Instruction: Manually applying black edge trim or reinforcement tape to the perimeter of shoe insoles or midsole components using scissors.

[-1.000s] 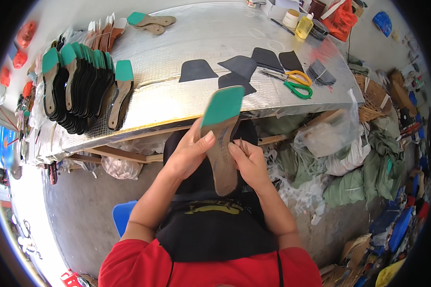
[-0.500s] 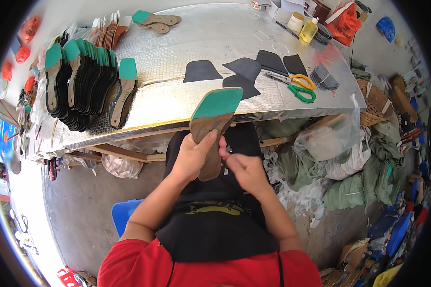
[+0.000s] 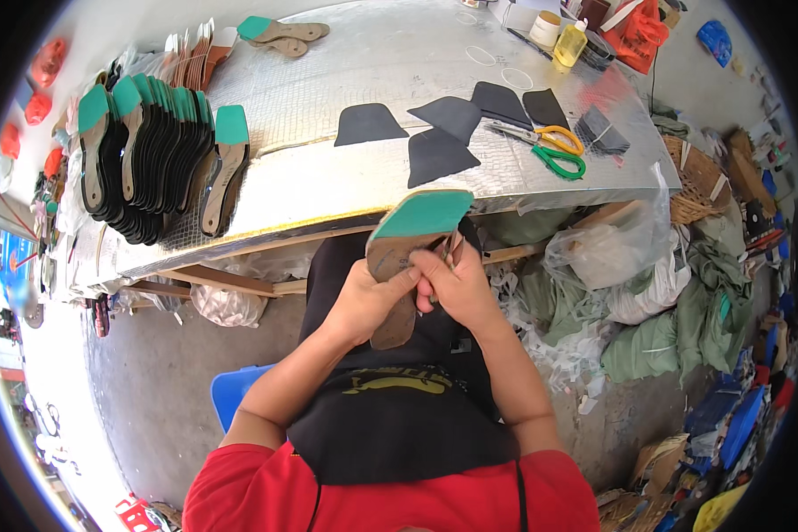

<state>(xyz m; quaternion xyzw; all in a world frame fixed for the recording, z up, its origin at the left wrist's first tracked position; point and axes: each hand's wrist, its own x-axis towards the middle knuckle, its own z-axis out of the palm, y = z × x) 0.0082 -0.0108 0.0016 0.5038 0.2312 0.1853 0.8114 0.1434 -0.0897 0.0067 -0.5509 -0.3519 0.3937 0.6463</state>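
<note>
Over my lap I have a shoe insole [image 3: 422,215], brown with a green toe end, tilted with the green end up and away from me. My left hand [image 3: 363,300] is closed around its middle, thumb lying on the brown face. Close against its right edge is my right hand [image 3: 459,285], fingers curled and thumb tip at the brown face. Something thin shows by the right fingers, too small to name. On the table beyond lie several dark fabric pieces [image 3: 443,158] and scissors [image 3: 557,152] with one yellow and one green handle.
A large row of green-tipped insoles [image 3: 155,146] stands at the table's left, with another insole pair [image 3: 226,173] beside it. A yellow bottle [image 3: 570,44] and a white jar [image 3: 545,29] are at the far right. The silver-covered table's front edge [image 3: 319,222] runs just beyond the insole.
The insole has shifted slightly right and tipped further. My right hand has moved up from below to its right edge, thumb now on the brown face. The left hand keeps its grip.
</note>
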